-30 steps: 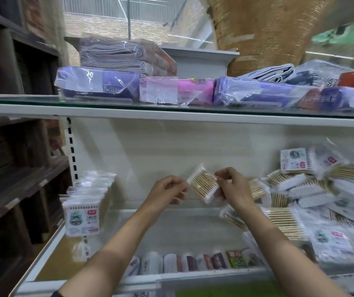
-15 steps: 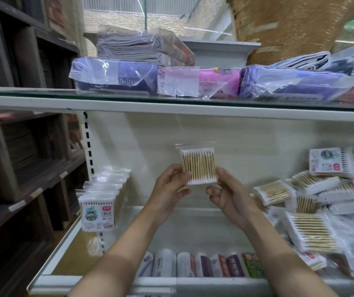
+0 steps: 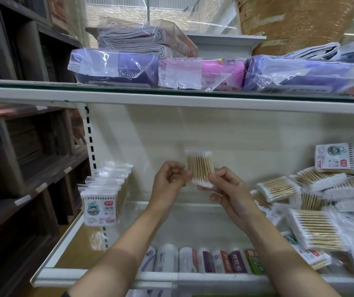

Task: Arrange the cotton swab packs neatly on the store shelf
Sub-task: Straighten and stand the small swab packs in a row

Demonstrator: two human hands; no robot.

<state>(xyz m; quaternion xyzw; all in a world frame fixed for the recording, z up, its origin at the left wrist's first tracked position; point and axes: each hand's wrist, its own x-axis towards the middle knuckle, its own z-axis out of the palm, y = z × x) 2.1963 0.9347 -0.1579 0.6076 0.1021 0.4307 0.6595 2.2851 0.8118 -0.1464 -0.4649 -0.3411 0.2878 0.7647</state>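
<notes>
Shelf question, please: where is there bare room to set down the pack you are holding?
The shelf floor is bare between the upright row of packs on the left and the jumbled pile on the right, beneath both hands. The right side is crowded.

Front pack of the upright row (image 3: pixel 99 209) at left — Chinese characters reading 棉签 beside a cartoon figure, under a small red tag too blurred to read. White roll (image 3: pixel 165 258) on the lower shelf — "140" followed by a character. Neighbouring rolls (image 3: pixel 237 262) bear Chinese print, not legible.
</notes>
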